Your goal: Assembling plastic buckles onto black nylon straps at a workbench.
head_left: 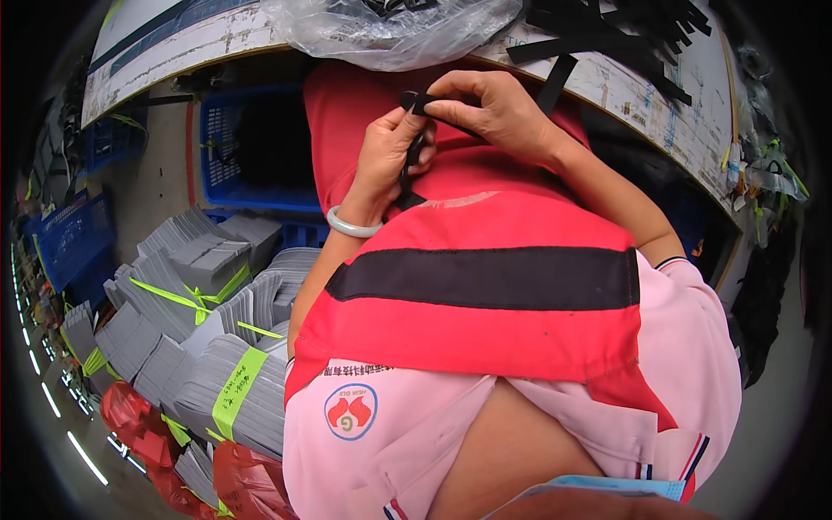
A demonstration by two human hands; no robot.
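Both hands meet near 12 o'clock of the head view, over the red apron. Left hand (387, 156) is closed round a black strip (407, 169) – it hangs down through the fist. Right hand (490, 108) pinches the strip's top end, fingertips together. Pale bangle (351, 227) on left wrist. Blue crate (251, 147) at 11 o'clock, bundled grey stacks (208, 347) at 8 o'clock, more black strips (624, 30) on the table at 1 o'clock.

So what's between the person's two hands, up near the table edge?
In the head view, a narrow black strip runs between them: the right hand pinches its upper end, and the left hand grips it lower down, over the red apron.
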